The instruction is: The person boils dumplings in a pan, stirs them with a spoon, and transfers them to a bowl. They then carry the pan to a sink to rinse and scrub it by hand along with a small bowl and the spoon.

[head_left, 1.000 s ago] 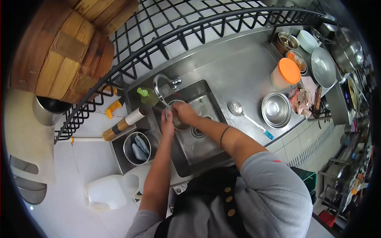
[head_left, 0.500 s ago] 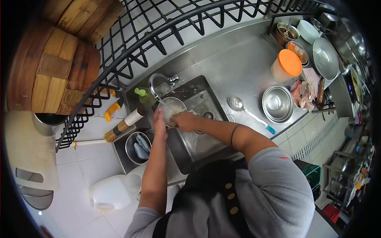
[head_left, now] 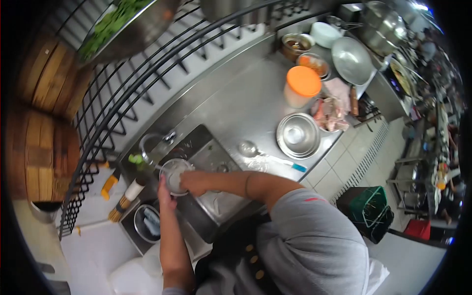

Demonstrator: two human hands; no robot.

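My left hand [head_left: 166, 194] grips the near-left side of a round metal bowl [head_left: 172, 169], tilted under the curved faucet [head_left: 143, 147]. My right hand [head_left: 192, 183] reaches into the bowl with its fingers curled. What they hold, if anything, is hidden and blurred. Both hands are over the left part of the steel sink [head_left: 209, 132]. To the right of the sink, a large metal spoon [head_left: 247, 148] with a blue handle end lies on the wet steel counter [head_left: 216, 93].
Stacked steel bowls [head_left: 297, 132], an orange-lidded tub [head_left: 303, 82] and raw meat [head_left: 330, 114] stand at the right. A black wire rack [head_left: 115, 115] curves overhead on the left. Near my left arm are a bamboo brush [head_left: 123, 201] and a pot with blue cloth [head_left: 146, 223].
My head view has turned, moving the sink and counter items left and the sink lower. Greens in a metal bowl now show above. Both hands remain at the bowl.
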